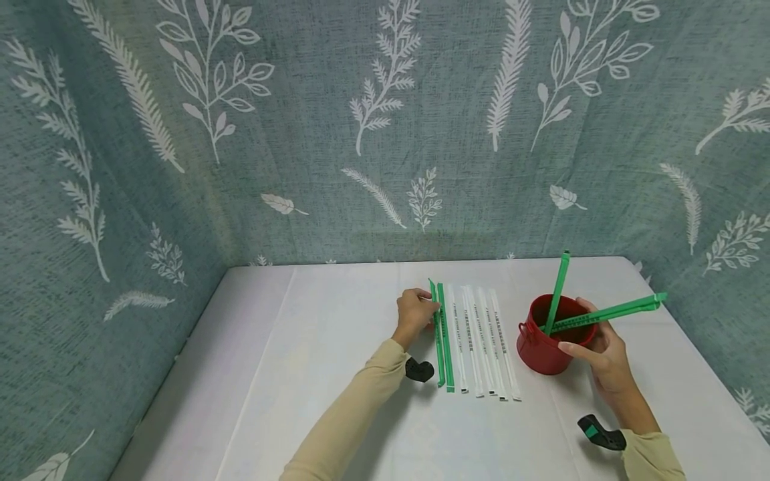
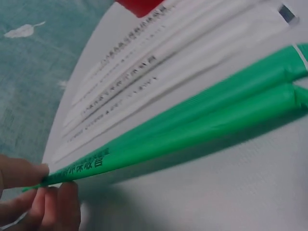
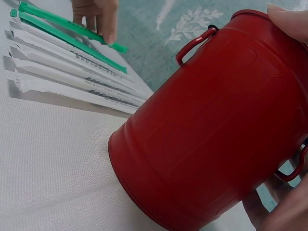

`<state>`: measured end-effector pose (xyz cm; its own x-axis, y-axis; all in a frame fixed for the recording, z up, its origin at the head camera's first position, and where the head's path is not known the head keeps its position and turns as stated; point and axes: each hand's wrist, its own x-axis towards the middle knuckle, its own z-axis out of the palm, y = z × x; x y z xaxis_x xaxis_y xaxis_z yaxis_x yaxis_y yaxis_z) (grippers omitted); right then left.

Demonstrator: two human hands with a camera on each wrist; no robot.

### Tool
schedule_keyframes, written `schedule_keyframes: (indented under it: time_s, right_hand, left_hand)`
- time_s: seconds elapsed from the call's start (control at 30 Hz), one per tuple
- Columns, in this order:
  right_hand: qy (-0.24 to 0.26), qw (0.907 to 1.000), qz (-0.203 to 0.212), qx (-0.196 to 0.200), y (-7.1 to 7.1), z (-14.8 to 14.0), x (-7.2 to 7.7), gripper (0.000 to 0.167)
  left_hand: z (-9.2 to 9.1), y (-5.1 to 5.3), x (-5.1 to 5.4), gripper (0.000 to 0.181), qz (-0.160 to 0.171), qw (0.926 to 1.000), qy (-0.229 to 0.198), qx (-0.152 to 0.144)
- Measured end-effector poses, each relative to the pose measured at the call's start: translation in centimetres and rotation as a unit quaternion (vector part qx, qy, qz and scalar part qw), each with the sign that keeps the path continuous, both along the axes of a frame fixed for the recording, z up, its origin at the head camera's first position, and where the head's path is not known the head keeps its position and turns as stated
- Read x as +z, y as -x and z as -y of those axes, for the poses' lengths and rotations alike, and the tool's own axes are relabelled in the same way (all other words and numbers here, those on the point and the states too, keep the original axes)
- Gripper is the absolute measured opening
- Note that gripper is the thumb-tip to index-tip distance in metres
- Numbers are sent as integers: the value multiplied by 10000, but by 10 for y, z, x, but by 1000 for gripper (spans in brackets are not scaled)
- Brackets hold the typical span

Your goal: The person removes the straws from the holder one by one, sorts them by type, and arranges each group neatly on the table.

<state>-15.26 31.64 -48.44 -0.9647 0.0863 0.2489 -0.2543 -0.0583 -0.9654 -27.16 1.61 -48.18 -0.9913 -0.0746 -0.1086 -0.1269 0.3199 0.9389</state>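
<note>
My left hand (image 1: 415,314) pinches a green paper-wrapped straw (image 1: 438,351) near its far end, at the left of a row of wrapped straws. In the left wrist view, thumb and fingers close on the narrow tip of that green straw (image 2: 163,144). Right beside it lies a second green straw (image 1: 448,354). Several white-wrapped straws (image 1: 481,347) continue the row rightward. My right hand (image 1: 607,361) grips the red bucket (image 1: 544,357) by its right side, thumb near the rim. Inside the bucket, one green straw (image 1: 559,284) stands steeply, and more green straws (image 1: 625,309) lean out to the right.
The white table (image 1: 325,321) ends at a grey-green cloth (image 1: 313,133) with white leaf patterns, hung behind and at both sides. Black wrist devices (image 1: 420,369) sit by each sleeve. A small handle (image 3: 195,44) sticks out from the bucket's side.
</note>
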Motion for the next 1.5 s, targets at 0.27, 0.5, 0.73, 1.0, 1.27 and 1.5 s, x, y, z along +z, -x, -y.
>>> schedule_keyframes:
  time_s: [0.27, 0.5, 0.73, 1.0, 1.27, 1.5]
  right_hand:
    - [-25, 10000, -2, 8, 0, 0, 0, 75]
    - [-46, 10000, 20, 26, 0, 1, 1, 75]
    - [-79, 10000, 26, -18, 0, 0, 2, 75]
    - [-80, 10000, 39, -2, 0, 1, 1, 75]
    - [-64, 10000, 3, 58, 0, 1, 1, 75]
    - [-118, 9999, 28, 77, 1, 0, 1, 74]
  left_hand:
    - [-2, -2, -1, 22, -326, 9909, 1287, 225]
    - [-1, -4, -6, 24, -323, 9924, 1165, 245]
    - [0, -4, -5, 23, -533, 9926, 1069, 198]
    - [-1, -5, 4, 21, -746, 9967, 287, -126]
    - [-10, -9, 24, 25, -407, 9948, -706, -610]
    - [-26, -16, 40, 16, -318, 9871, -1333, -829]
